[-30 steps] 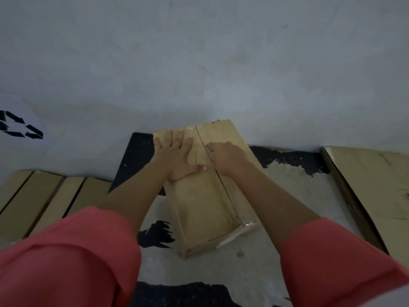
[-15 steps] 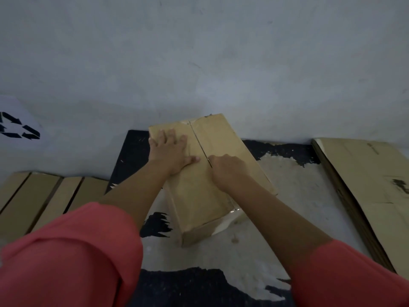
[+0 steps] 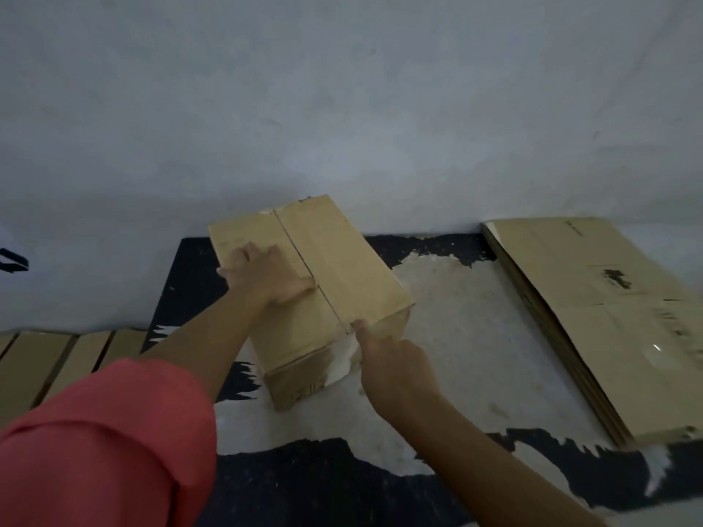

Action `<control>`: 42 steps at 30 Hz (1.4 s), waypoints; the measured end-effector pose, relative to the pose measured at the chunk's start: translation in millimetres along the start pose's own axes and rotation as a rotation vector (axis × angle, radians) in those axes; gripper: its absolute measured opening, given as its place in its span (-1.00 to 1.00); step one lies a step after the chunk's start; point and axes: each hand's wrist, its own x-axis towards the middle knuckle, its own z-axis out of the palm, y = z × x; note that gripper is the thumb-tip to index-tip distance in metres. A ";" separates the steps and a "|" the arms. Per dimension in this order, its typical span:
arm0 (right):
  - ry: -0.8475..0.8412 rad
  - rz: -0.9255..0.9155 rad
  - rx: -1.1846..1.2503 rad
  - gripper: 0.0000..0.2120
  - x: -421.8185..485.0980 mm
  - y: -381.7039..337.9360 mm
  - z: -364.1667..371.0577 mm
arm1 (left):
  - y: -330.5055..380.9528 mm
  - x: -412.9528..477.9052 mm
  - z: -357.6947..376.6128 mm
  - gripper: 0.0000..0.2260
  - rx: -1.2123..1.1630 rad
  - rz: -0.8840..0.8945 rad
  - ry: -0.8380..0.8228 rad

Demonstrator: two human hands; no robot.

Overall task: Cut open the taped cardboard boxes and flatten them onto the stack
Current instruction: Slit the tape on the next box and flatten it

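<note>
The cardboard box (image 3: 342,268) sits on the patterned mat (image 3: 456,317) directly under both hands, standing at full height with its top flaps closed. The left hand (image 3: 266,275) lies spread and fairly flat on the flap to the left of the centre seam (image 3: 304,260), pressing down and gripping nothing. The right hand (image 3: 395,370) is at the near end of that seam, where it meets the box's front edge. Its fingers are curled and one tip touches the corner, but whether it holds a blade cannot be told from this angle. The seam shows as a thin dark line along the whole top, which suggests the top cut is done or nearly so, while pale tape (image 3: 338,359) hangs down the front face just left of the right hand. Well out to the right of the right hand lies the stack (image 3: 593,317) of flattened cardboard, so some work is finished. This box has yet to be opened, collapsed and carried across. Flat brown strips (image 3: 57,359) lie beyond the left arm.
</note>
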 end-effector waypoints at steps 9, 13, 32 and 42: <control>0.415 0.406 0.301 -0.67 58.4 85.8 2.6 | 7.0 -17.9 1.0 0.15 -0.110 -0.041 -0.158; 0.086 0.470 0.099 -0.76 90.5 130.7 42.6 | -1.7 -21.2 2.2 0.14 -0.099 0.034 -0.173; 0.027 0.145 0.305 0.12 205.4 -14.1 -35.1 | -37.9 22.1 11.7 -0.08 0.067 0.589 0.109; 0.114 0.210 0.163 0.02 208.6 -20.7 -22.3 | -34.1 38.6 3.4 -0.10 0.409 0.738 0.154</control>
